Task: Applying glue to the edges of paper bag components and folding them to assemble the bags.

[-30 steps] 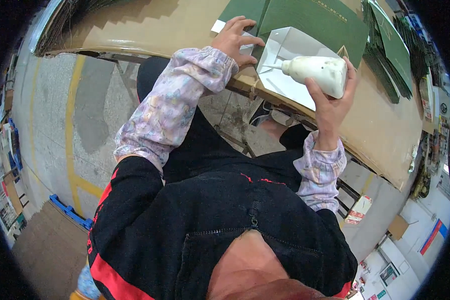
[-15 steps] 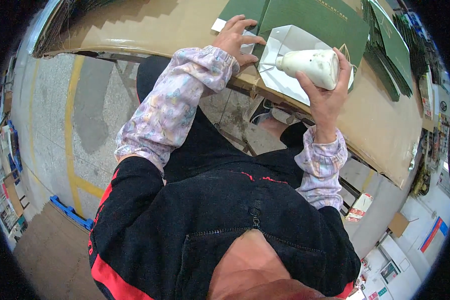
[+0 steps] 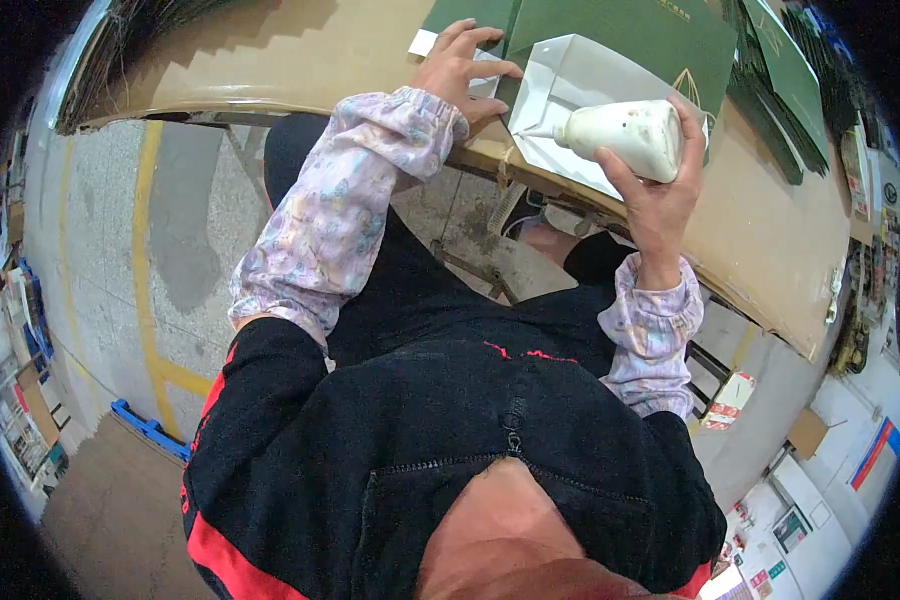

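My right hand (image 3: 662, 205) is closed round a white squeeze bottle (image 3: 625, 138), which lies tilted on its side with its thin nozzle pointing left. The nozzle tip is over the opened white flaps (image 3: 582, 78) of a green paper bag (image 3: 625, 30), close to their left fold. Whether glue comes out is too small to tell. My left hand (image 3: 457, 75) rests with its fingers spread on the bag's left part, beside the flaps. A looped cord handle (image 3: 686, 86) shows just beyond the bottle.
A tan board-topped table (image 3: 300, 55) carries the work. Stacked green paper bags (image 3: 780, 110) lie at the right, and another dark pile (image 3: 120, 50) sits at the far left. The table's front edge runs just above my lap. A blue plastic edge (image 3: 150, 430) lies on the floor, lower left.
My left hand has shifted slightly left and up in the picture. The bottle in my right hand has turned a little, its nozzle still over the white flaps.
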Demonstrator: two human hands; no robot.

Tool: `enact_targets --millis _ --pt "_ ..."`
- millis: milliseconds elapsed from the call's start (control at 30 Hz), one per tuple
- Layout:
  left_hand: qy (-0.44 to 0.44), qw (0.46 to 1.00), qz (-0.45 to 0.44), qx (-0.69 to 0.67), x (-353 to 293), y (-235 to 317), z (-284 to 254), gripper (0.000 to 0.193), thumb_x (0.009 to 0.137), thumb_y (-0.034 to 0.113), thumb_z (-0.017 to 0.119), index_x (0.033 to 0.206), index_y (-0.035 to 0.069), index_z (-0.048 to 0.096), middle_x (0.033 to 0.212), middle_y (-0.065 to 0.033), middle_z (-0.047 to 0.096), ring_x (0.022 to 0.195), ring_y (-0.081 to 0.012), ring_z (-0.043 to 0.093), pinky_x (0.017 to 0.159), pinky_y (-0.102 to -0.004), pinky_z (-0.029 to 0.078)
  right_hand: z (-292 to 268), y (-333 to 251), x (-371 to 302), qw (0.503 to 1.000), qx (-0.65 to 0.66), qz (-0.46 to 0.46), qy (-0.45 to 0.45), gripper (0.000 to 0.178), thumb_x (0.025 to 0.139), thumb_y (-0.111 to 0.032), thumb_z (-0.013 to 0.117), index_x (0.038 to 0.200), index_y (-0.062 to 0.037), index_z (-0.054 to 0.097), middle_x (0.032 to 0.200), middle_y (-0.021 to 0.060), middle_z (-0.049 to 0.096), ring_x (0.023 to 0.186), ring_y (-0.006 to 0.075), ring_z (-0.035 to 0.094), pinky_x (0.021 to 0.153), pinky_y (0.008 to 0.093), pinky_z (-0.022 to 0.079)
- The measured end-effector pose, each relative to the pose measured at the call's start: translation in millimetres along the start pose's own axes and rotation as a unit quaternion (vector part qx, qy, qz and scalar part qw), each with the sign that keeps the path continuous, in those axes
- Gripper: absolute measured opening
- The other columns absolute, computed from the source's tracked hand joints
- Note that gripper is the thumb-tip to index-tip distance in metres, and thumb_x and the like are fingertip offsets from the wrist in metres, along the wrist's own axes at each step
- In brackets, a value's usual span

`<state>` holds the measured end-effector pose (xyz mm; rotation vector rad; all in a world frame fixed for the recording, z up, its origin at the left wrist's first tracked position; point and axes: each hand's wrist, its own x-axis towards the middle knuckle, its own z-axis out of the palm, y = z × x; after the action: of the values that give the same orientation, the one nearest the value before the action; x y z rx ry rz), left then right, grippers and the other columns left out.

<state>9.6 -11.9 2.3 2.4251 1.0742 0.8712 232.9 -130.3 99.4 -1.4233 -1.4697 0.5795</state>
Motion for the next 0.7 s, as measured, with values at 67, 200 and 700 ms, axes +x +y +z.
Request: enact_targets --millis 67,200,700 --pt "0.001 1.000 -0.002 0.010 -0.2 -0.9 0.8 0.047 0.062 0.020 0.083 0.106 0.030 0.068 0.138 -0.0050 0.043 0.134 -0.0347 0.027 0.109 -0.0475 0.032 -0.5 -1.1 -2.8 1.000 0.008 0.011 0.004 0.077 0.066 -0.012 0.083 0.129 -0.0049 0.040 0.114 0.0112 0.053 0.101 0.0204 0.058 0.085 0.0308 0.051" --pt "0.002 1.000 0.005 0.014 0.0 -2.1 0.4 0.046 0.063 0.021 0.083 0.106 0.030 0.068 0.139 -0.0044 0.043 0.134 -0.0342 0.027 0.109 -0.0473 0.032 -3.7 -2.9 -5.4 1.000 -0.007 0.022 0.007 0.077 0.066 -0.013 0.084 0.129 -0.0045 0.040 0.114 0.0114 0.053 0.101 0.0204 0.058 0.084 0.0307 0.051" --pt "0.007 1.000 0.017 0.013 -0.4 -6.0 3.5 0.049 0.062 0.022 0.083 0.107 0.031 0.068 0.139 -0.0047 0.043 0.134 -0.0344 0.026 0.109 -0.0482 0.030 5.3 -2.9 9.6 0.999 0.013 -0.043 -0.010 0.076 0.066 -0.015 0.084 0.128 -0.0030 0.041 0.113 0.0116 0.055 0.100 0.0199 0.060 0.083 0.0308 0.053"
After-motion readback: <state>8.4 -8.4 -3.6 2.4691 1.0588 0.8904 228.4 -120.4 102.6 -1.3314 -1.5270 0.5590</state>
